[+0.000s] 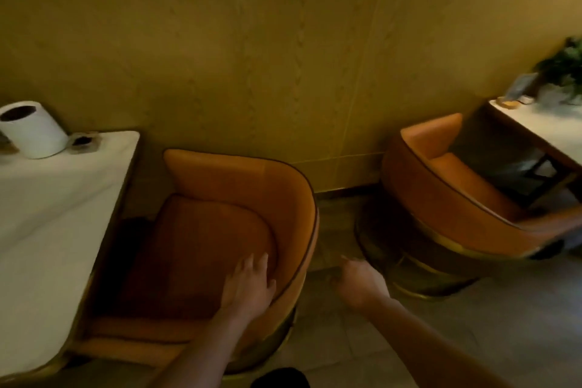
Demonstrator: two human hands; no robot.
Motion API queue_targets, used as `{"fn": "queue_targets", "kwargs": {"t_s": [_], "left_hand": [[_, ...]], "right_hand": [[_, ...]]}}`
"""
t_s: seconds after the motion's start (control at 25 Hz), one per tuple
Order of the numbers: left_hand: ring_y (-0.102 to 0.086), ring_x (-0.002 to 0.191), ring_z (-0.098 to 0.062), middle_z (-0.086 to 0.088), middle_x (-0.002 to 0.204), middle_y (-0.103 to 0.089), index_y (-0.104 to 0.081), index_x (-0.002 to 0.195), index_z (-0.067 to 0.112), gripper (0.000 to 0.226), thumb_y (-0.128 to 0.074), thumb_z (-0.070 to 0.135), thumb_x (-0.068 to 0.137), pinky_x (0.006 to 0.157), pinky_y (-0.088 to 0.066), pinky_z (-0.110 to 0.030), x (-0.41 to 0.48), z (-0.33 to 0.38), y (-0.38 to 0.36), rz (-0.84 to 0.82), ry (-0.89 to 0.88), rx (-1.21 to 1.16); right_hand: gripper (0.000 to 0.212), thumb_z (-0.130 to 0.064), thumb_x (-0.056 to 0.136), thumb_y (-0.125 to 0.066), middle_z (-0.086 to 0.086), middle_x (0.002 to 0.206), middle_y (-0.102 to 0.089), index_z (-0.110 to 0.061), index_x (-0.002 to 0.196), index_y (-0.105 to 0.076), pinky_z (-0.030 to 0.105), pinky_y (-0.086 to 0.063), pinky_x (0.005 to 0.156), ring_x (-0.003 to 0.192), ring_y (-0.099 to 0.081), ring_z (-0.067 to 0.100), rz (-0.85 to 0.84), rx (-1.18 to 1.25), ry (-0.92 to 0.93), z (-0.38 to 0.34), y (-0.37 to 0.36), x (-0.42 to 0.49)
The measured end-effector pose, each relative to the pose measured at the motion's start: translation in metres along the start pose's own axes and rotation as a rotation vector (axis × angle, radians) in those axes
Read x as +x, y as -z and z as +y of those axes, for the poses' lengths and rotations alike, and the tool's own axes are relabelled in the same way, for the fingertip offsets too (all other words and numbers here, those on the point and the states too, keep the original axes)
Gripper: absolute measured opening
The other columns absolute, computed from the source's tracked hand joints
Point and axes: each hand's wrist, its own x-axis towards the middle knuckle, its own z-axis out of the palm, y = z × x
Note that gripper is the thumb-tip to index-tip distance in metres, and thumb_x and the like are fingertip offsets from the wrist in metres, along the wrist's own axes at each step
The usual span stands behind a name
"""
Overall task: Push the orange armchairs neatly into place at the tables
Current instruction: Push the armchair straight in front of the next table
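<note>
An orange armchair (220, 198) with a curved back stands against the right side of a white-topped table (47, 214), its seat facing the table. My left hand (248, 283) lies flat, fingers spread, on the inside of its backrest near the rim. My right hand (359, 280) hovers over the floor just right of that chair, fingers loosely apart and holding nothing. A second orange armchair (456, 192) on a gold ring base stands at the right, turned toward another white table (548, 126).
A white roll of paper (31, 129) and a small dark dish (83, 142) sit on the left table. A potted plant (563, 69) and small items stand on the right table. A yellow wall runs behind; tiled floor lies between the chairs.
</note>
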Motion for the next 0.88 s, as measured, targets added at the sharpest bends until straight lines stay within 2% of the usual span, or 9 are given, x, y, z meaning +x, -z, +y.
{"fn": "queue_targets", "kwargs": {"t_s": [0.16,0.28,0.48,0.68,0.76,0.88], "left_hand": [[-0.028,0.147,-0.029,-0.007,0.163,-0.024,-0.013,0.159,0.026,0.066,-0.032,0.054,0.102,0.116,-0.032,-0.048,0.054,0.029,-0.003,-0.013,0.102,-0.153],[-0.033,0.144,-0.03,-0.008,0.161,-0.029,-0.018,0.158,0.026,0.066,-0.029,0.059,0.102,0.114,-0.035,-0.047,0.098,0.052,-0.006,-0.056,0.209,-0.334],[-0.041,0.14,-0.028,-0.006,0.156,-0.037,-0.022,0.157,0.023,0.072,-0.022,0.066,0.1,0.111,-0.038,-0.042,0.143,0.091,-0.015,-0.188,0.373,-0.555],[-0.047,0.134,-0.027,-0.001,0.153,-0.04,-0.019,0.156,0.034,0.072,-0.018,0.073,0.096,0.104,-0.04,-0.04,0.145,0.099,-0.015,-0.191,0.499,-0.65],[-0.049,0.133,-0.027,-0.001,0.149,-0.047,-0.032,0.152,0.036,0.068,-0.017,0.072,0.096,0.103,-0.04,-0.038,0.145,0.102,-0.017,-0.149,0.626,-0.706],[-0.059,0.119,-0.027,-0.005,0.127,-0.064,-0.061,0.125,0.025,0.067,-0.019,0.07,0.098,0.098,-0.043,-0.037,0.152,0.114,-0.022,-0.046,0.899,-0.784]], "right_hand": [[0.033,-0.027,0.103,-0.05,0.001,0.13,-0.061,-0.021,0.135,-0.054,0.033,-0.049,0.104,0.119,-0.059,0.015,-0.042,-0.086,0.161,-0.004,0.031,0.083],[0.035,-0.03,0.104,-0.047,0.002,0.14,-0.055,-0.021,0.138,-0.052,0.036,-0.042,0.11,0.131,-0.05,0.019,-0.103,-0.113,0.248,-0.012,0.048,0.146],[0.053,-0.035,0.1,-0.052,0.008,0.147,-0.045,-0.022,0.149,-0.037,0.043,-0.045,0.106,0.132,-0.047,0.029,-0.176,-0.05,0.26,-0.025,0.059,0.244],[0.065,-0.041,0.1,-0.049,0.012,0.16,-0.024,-0.02,0.156,-0.023,0.049,-0.044,0.107,0.14,-0.038,0.04,-0.261,-0.217,0.354,-0.039,0.054,0.328],[0.065,-0.044,0.1,-0.049,0.013,0.161,-0.021,-0.018,0.156,-0.025,0.05,-0.046,0.105,0.138,-0.04,0.039,-0.282,-0.293,0.428,-0.048,0.047,0.363],[0.066,-0.048,0.1,-0.05,0.015,0.158,-0.023,-0.017,0.154,-0.029,0.048,-0.046,0.102,0.134,-0.045,0.04,-0.344,-0.39,0.594,-0.065,0.038,0.403]]}}
